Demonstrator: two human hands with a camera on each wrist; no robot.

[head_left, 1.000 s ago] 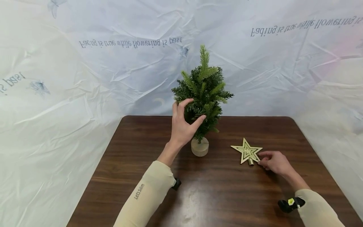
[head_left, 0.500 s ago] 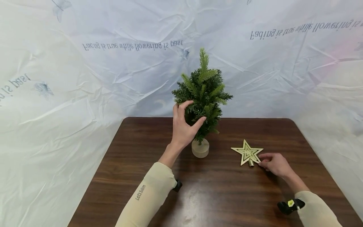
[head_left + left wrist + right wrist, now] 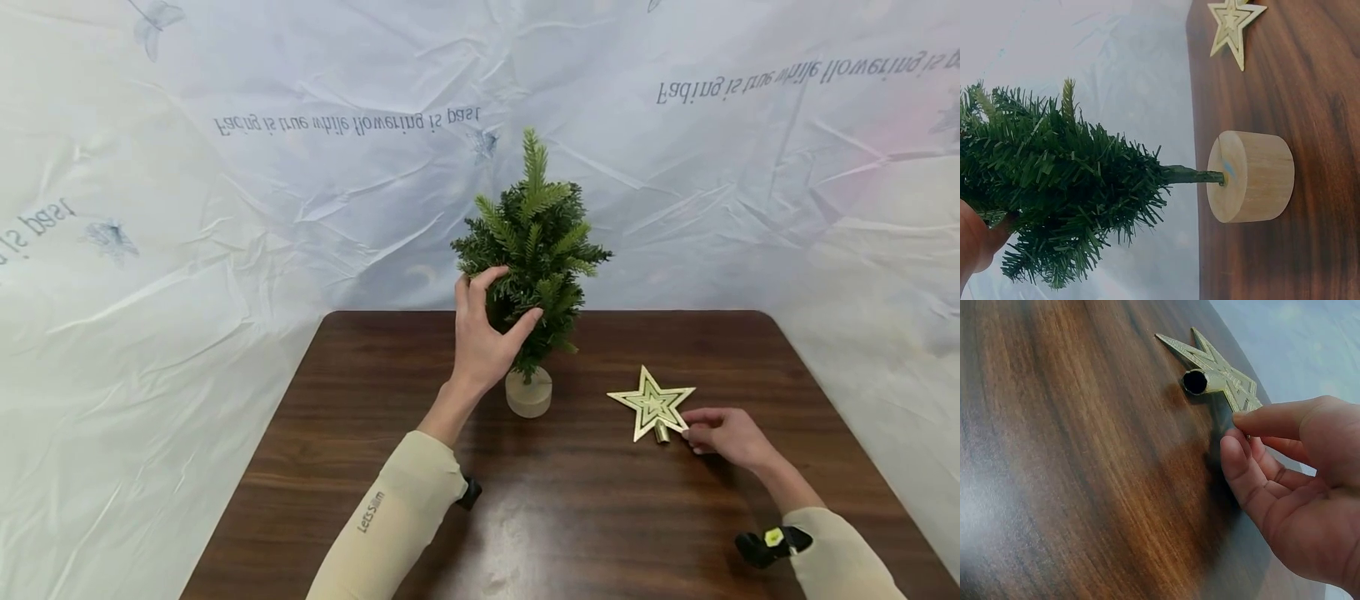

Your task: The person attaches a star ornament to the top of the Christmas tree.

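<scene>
Left hand (image 3: 480, 342) grips the tree (image 3: 534, 250), "LetsSlim" on its sleeve (image 3: 390, 521); right hand (image 3: 723, 435) pinches the star (image 3: 651, 403).

The scene was lit brightly and evenly from above. A pale glare was seen on the bench (image 3: 517, 533) near the front edge. Shadows were soft. The head view was bent at its edges.

The little tree (image 3: 534, 250) was dark green with paler green tips, on a pale wooden base (image 3: 528, 392). The star (image 3: 651, 403) was gold. The table (image 3: 585, 517) was dark brown with streaked grain. Both sleeves (image 3: 390, 525) were beige.
</scene>
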